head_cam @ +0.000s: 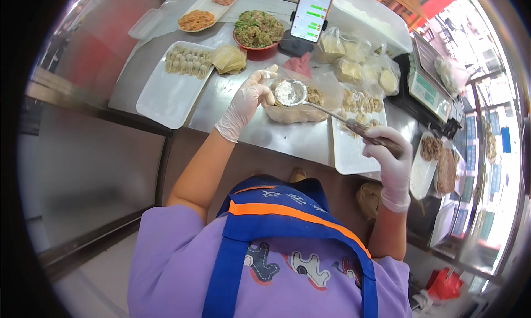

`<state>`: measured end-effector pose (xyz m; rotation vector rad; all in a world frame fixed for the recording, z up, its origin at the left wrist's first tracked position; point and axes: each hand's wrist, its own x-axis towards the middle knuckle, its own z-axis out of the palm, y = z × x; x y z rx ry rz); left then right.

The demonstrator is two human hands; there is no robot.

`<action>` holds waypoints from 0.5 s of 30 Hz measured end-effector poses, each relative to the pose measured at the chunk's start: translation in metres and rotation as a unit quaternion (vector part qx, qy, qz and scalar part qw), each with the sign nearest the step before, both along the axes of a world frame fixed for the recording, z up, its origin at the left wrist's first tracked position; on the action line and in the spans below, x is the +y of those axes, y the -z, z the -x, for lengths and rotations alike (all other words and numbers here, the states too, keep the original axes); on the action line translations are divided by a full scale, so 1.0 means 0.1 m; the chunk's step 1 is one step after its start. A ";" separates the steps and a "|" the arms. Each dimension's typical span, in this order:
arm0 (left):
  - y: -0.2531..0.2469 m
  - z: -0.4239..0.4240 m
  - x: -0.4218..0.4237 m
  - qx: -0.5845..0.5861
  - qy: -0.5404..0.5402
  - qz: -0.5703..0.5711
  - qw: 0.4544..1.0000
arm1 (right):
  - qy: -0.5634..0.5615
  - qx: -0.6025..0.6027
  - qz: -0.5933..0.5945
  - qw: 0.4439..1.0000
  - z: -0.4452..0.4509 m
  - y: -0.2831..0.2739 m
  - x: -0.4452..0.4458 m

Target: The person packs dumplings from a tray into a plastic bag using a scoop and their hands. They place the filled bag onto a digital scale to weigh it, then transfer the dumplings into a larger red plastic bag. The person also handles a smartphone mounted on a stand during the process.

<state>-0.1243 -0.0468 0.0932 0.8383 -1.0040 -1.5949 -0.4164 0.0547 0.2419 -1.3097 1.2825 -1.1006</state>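
My right hand (390, 156), in a white glove, grips the brown handle of a metal ladle (327, 110). White powder (288, 93) lies in the ladle's bowl, above an open plastic bag (294, 114) with pale brownish food pieces inside. At the bag's left side is my gloved left hand (251, 96), its fingers curled and apart, with white powder on a fingertip. No held thing shows in it. Just beyond that hand sits a stack of yellowish dough wrappers (229, 59), touching a white tray (166, 96) that carries rows of wrapped dumplings (188, 61).
Behind stand a red bowl of green-flecked filling (258, 29), a phone on a stand (311, 15) and a plate of orange filling (197, 20). To the right are bagged wrappers (348, 54), a second white tray (356, 156) with dumplings and a scale (431, 88).
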 end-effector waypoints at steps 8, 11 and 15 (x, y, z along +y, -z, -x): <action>-0.09 0.01 0.07 -0.015 0.063 0.010 0.998 | 0.086 0.085 0.082 0.989 -0.45 0.59 0.17; -0.12 0.02 0.07 0.003 0.063 0.010 0.998 | 0.087 -0.002 -0.018 0.996 -0.34 0.43 0.29; -0.17 0.03 0.08 0.020 0.065 -0.006 0.998 | 0.079 0.016 0.001 0.997 -0.35 0.45 0.36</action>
